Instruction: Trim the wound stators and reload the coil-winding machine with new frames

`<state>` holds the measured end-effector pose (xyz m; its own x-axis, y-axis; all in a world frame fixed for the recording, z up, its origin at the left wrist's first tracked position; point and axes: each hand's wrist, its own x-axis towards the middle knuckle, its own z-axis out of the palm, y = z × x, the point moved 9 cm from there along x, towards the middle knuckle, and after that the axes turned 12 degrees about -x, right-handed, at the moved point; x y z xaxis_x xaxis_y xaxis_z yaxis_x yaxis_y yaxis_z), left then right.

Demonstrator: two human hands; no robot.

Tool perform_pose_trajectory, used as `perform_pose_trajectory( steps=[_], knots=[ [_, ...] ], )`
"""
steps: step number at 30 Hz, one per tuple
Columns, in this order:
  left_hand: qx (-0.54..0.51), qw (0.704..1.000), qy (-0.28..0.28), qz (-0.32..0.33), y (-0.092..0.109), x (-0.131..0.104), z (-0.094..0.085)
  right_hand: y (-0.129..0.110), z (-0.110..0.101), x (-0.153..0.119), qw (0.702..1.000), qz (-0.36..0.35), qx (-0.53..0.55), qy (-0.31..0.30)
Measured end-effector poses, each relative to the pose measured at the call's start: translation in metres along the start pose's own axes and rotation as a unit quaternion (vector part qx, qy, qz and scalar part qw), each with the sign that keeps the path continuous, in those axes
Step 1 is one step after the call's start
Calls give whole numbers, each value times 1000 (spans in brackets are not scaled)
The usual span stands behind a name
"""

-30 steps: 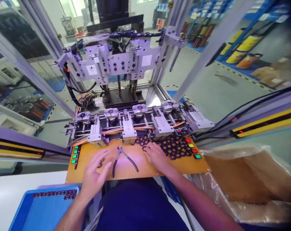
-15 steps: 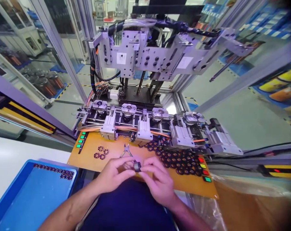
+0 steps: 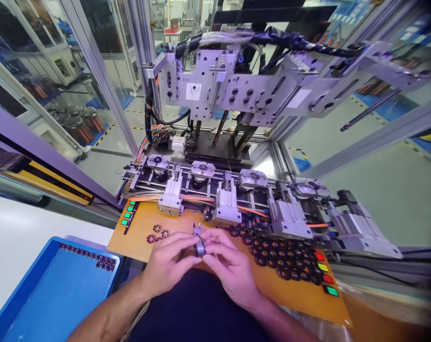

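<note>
My left hand [image 3: 171, 259] is closed, its fingertips pinching the left side of a small dark, ring-shaped motor stator [image 3: 200, 249]. From the other side, my right hand [image 3: 229, 266] grips the same stator between thumb and fingers. The part is tilted just above the front of the orange board [image 3: 133, 244]. Right behind it lie cutting pliers [image 3: 197, 229], jaws pointing away from me, their handles mostly hidden by my hands. Left of my hands, several ring-shaped stators [image 3: 157, 229] lie loose on the board, partly covered by my left fingers.
Many dark stators with copper windings [image 3: 272, 254] crowd the board's right side, beside coloured buttons [image 3: 323, 267]. A blue tray [image 3: 55, 294] at left holds rows of stators. Behind the board stands a machine with metal fixtures [image 3: 203, 168], cables and an overhead plate [image 3: 251, 92].
The head view has shifted, so the machine sits further right and appears larger. My hands have drawn slightly closer together, and the stator between them has turned.
</note>
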<state>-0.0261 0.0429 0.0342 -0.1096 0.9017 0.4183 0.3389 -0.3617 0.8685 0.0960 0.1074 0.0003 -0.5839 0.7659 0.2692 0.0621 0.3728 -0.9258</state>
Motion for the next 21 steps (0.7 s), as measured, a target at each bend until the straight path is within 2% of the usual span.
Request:
perform_pose_trajectory(
  steps=[4,7,10,12,15,17,18,21],
  knots=[
    [10,999,15,35,1,4,-9,8,11,10,998,31,40,-32],
    [12,999,33,30,-2,6,-15,9,18,15,997,37,59,-37],
    [29,998,35,33,-6,5,-19,4,20,23,996,38,59,-53],
    [49,997,41,32,-12,-1,-26,-6,14,37,996,19,38,-82],
    [99,989,113,-6,-39,-20,-51,-27,-9,80,987,-78,-76,-114],
    [130,974,180,-41,-63,-40,-72,-38,-30,116,958,-170,-215,-86],
    [141,967,206,-55,-76,-51,-79,-38,-37,133,935,-204,-282,-72],
    [167,946,260,-96,-111,-82,-94,-15,-48,181,911,-213,-346,-77]
  ],
)
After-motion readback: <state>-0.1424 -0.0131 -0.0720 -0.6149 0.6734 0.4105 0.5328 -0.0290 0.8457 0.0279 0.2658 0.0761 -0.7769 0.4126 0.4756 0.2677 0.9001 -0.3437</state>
